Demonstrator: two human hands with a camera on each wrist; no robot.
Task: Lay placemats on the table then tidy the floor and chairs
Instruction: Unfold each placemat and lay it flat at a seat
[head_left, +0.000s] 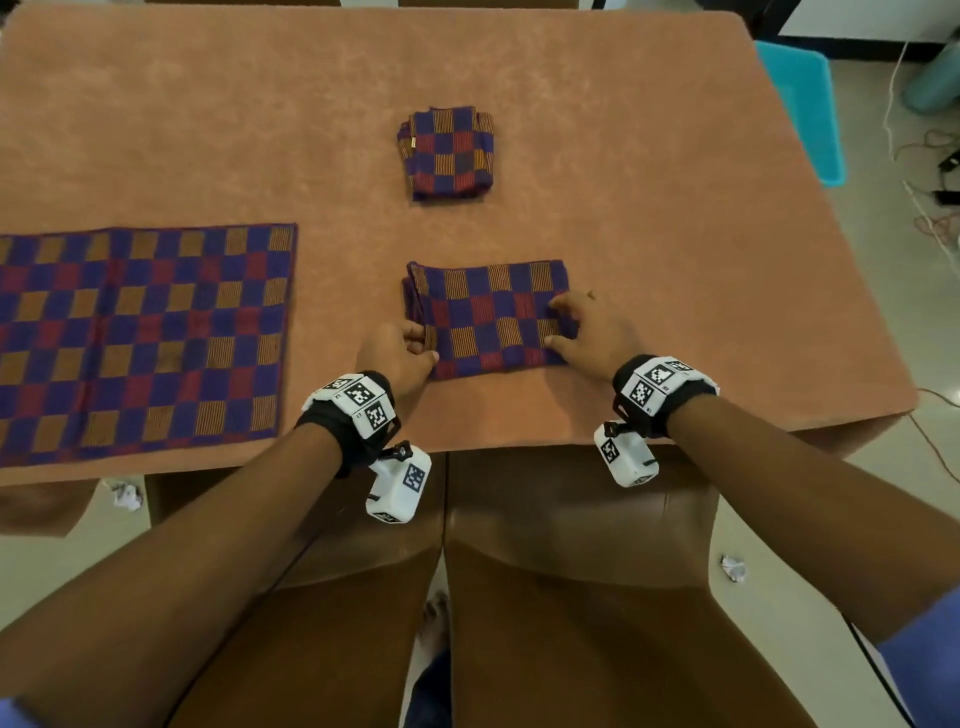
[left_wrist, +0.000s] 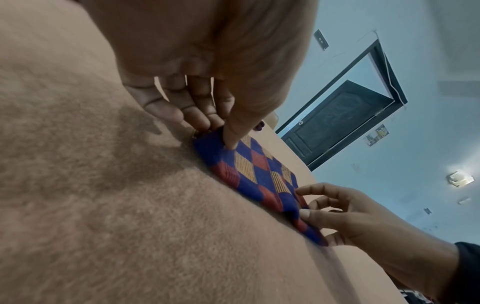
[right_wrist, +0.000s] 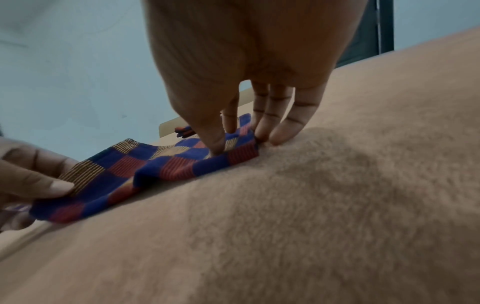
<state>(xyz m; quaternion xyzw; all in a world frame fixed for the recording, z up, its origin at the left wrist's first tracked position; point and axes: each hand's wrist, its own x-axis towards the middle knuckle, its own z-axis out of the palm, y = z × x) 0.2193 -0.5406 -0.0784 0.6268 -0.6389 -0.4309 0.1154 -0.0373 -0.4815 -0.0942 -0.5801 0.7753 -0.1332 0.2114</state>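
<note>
Both hands grasp the half-folded placemat (head_left: 491, 319) that lies near the front edge of the counter (head_left: 675, 208) — the left hand (head_left: 397, 353) pinches its left edge between thumb and curled fingers, and the right hand (head_left: 592, 327) pinches its right edge, thumb on top and fingers tucked at the fold. This mat sits between the two hands, flat on the orange cloth that covers the counter, with its long axis running left to right across the person's front. Three checked mats of blue, red and orange are in view: this one, an unfolded placemat (head_left: 140, 338) spread flat at the left with its near edge along the counter's front, and a folded placemat (head_left: 447, 153) further back near the middle, a compact bundle a little taller than wide, well apart from the hands. Two crumpled paper balls lie on the floor — one paper ball (head_left: 126, 496) under the counter's left front, the other paper ball (head_left: 733, 567) to the right of the person's legs. One turquoise bin (head_left: 802, 104) stands beside the counter's right edge
</note>
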